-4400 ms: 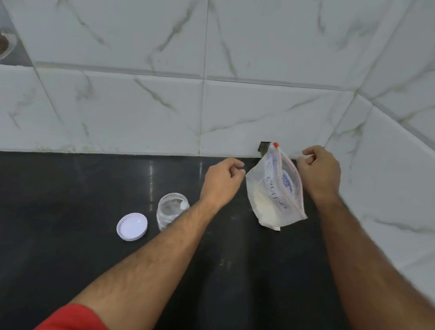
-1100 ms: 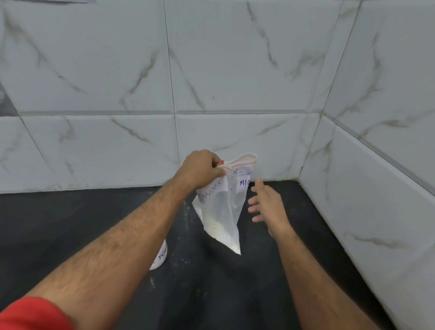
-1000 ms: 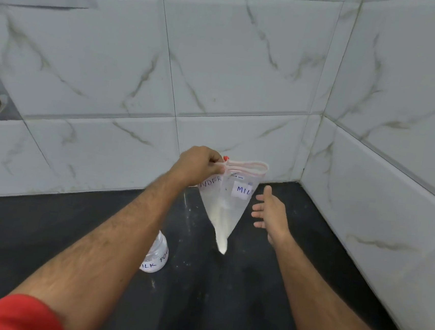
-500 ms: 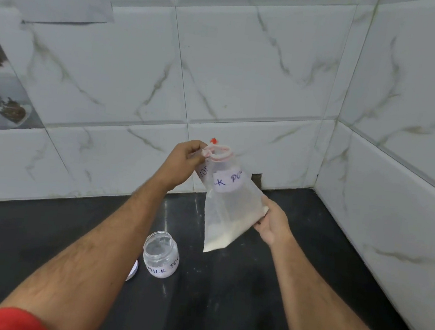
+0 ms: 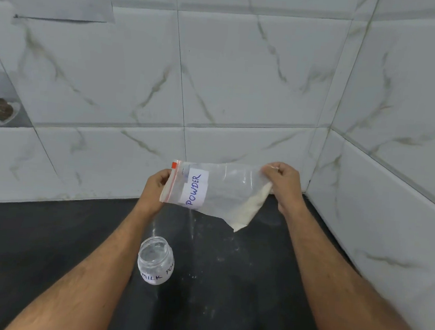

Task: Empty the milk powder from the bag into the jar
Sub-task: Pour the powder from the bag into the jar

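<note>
A clear zip bag (image 5: 221,192) with a label reading POWDER hangs sideways in the air, its red-striped mouth pointing left. White powder lies in its lower right corner. My left hand (image 5: 156,185) grips the mouth end and my right hand (image 5: 282,183) grips the bottom end, held a little higher. A small clear jar (image 5: 156,260) with a MILK label stands open on the black counter (image 5: 30,253), below and slightly left of the bag. No powder shows inside the jar.
White marble-look tiled walls enclose the counter at the back and on the right, meeting in a corner (image 5: 313,174). Specks of spilled powder (image 5: 210,257) dot the counter right of the jar. My left forearm hides whatever lies left of the jar.
The bag has turned from hanging upright to lying sideways. My right hand lifted its bottom end up and to the right, while my left hand kept hold of the mouth.
</note>
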{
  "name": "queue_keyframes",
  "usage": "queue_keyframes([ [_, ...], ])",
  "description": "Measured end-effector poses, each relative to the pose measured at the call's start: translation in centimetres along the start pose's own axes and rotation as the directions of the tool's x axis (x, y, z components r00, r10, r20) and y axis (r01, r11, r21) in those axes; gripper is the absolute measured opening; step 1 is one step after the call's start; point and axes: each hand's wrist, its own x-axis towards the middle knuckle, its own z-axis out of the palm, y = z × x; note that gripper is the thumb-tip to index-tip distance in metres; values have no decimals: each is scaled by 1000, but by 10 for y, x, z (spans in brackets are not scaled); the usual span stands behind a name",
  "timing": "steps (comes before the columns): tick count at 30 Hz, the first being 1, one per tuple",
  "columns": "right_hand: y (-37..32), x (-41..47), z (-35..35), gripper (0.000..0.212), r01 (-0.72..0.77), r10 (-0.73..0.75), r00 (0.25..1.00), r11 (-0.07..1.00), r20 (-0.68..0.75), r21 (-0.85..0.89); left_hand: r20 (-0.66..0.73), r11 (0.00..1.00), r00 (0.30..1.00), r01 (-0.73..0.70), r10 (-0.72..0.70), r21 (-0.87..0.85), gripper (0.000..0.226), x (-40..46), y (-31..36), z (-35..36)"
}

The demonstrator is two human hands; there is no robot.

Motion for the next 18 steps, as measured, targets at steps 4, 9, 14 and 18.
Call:
queue_keyframes([
  [4, -16, 2, 5, 13, 59, -59, 998, 997, -3, -54, -21, 1000, 1000, 6, -7, -20, 15, 0, -5, -1],
  [9, -16, 0, 12, 10, 31, -24, 995, 996, 92, -78, -24, 998, 999, 37, -38, -44, 15, -4, -13, -4],
  [14, -16, 1, 13, 14, -38, 45, 992, 997, 116, -67, -56, 996, 996, 61, -65, -64, 14, -7, -19, -9],
  [18, -16, 3, 15, 17, -7, 7, 1000, 996, 3, -91, -37, 999, 998, 47, -47, -8, 21, -9, -15, -7],
])
